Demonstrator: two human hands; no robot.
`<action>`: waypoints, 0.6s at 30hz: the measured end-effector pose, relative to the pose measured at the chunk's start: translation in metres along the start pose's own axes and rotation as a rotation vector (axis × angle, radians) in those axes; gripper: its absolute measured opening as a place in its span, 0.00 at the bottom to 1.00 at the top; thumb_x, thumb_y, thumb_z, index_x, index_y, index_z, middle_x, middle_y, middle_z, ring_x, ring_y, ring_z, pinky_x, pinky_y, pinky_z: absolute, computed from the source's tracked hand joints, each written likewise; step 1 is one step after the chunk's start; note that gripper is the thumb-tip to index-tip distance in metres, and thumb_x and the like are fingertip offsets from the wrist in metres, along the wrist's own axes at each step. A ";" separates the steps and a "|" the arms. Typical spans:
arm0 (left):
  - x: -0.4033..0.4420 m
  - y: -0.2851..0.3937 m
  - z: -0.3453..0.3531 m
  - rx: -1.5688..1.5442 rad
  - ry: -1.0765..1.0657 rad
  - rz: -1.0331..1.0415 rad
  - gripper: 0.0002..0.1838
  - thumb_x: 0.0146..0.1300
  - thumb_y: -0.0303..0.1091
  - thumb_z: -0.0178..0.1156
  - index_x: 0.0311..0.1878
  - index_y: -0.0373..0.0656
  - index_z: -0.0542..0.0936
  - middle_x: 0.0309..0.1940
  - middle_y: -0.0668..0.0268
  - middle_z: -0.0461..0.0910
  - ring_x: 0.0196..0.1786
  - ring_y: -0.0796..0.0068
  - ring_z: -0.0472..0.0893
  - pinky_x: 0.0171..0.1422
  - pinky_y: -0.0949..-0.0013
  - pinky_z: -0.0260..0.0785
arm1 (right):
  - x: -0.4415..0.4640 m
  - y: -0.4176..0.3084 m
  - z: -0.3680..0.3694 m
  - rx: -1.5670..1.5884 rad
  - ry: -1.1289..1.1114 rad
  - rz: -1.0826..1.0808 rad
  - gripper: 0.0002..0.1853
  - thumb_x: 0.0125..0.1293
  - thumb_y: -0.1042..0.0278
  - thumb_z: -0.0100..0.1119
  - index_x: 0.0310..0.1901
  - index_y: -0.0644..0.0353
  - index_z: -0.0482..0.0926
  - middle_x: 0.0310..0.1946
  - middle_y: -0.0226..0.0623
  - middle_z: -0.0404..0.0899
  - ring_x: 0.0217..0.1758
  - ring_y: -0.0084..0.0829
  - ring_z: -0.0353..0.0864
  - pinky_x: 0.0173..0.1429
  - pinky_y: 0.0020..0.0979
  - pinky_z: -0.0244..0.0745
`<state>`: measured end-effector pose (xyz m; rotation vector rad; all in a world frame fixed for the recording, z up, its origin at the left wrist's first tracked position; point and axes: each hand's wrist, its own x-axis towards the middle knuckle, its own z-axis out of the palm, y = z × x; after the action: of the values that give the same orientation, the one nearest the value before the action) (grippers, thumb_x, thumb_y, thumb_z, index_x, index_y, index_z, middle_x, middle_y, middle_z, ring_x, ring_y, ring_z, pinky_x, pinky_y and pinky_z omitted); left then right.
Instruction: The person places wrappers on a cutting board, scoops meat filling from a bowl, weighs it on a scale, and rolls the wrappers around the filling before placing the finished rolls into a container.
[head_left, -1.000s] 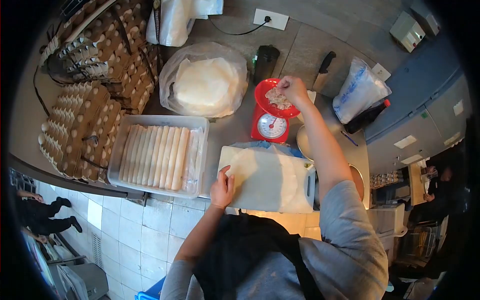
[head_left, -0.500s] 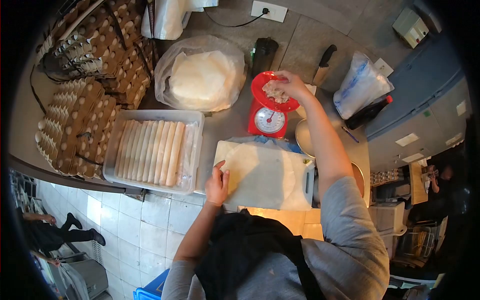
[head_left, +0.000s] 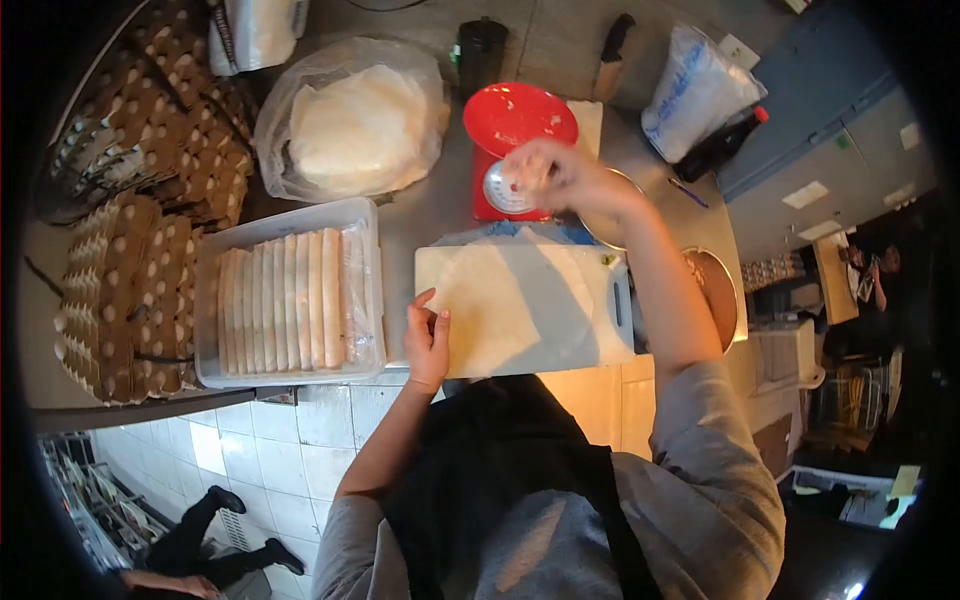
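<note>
My right hand, smeared by motion, is closed around a clump of pale minced filling in front of the red kitchen scale. A few bits cling to the scale's red pan. Below lies a white cutting board with a thin pale wrapper sheet on it. My left hand rests at the board's left edge, thumb and fingers apart, holding nothing. Left of it, a clear plastic tub holds several long pale rolls side by side.
A bag of pale sheets stands behind the tub. Stacked egg trays crowd the left. Right of the board sits a round metal bowl of filling. A knife is at the back. Another person's legs show lower left.
My right hand has lifted the filling off the scale pan and brought it toward me, leaving bits behind. My left hand stays by the board's left edge. The view has shifted.
</note>
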<state>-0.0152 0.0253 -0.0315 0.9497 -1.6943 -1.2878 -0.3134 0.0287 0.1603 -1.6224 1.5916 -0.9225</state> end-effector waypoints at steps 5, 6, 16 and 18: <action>0.017 0.036 0.012 0.192 -0.295 0.210 0.37 0.49 0.36 0.74 0.63 0.41 0.70 0.46 0.57 0.75 0.47 0.62 0.78 0.55 0.64 0.72 | -0.078 0.045 0.095 0.206 -0.132 0.118 0.25 0.52 0.79 0.68 0.54 0.57 0.77 0.49 0.33 0.79 0.53 0.28 0.78 0.54 0.30 0.76; 0.021 0.037 0.016 0.235 -0.352 0.288 0.40 0.47 0.36 0.75 0.64 0.42 0.70 0.49 0.55 0.75 0.51 0.58 0.77 0.58 0.62 0.71 | -0.092 0.059 0.114 0.136 0.025 0.055 0.22 0.53 0.78 0.68 0.51 0.58 0.79 0.49 0.34 0.80 0.53 0.30 0.79 0.55 0.30 0.75; 0.037 0.004 0.061 0.194 -0.691 0.452 0.35 0.49 0.28 0.72 0.64 0.39 0.74 0.63 0.51 0.73 0.66 0.58 0.73 0.67 0.62 0.67 | -0.130 0.098 0.160 -0.278 0.470 -0.222 0.12 0.51 0.80 0.65 0.40 0.62 0.85 0.47 0.42 0.83 0.56 0.42 0.79 0.61 0.38 0.74; 0.038 -0.004 0.057 0.242 -0.706 0.480 0.34 0.50 0.27 0.71 0.64 0.40 0.74 0.64 0.51 0.71 0.66 0.57 0.72 0.67 0.63 0.67 | -0.135 0.110 0.156 -0.190 0.452 -0.211 0.11 0.52 0.79 0.64 0.40 0.62 0.85 0.48 0.41 0.83 0.57 0.42 0.79 0.62 0.38 0.74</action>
<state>-0.0823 0.0119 -0.0396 0.1560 -2.4692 -1.1639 -0.2382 0.1588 -0.0185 -1.8298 1.8777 -1.3594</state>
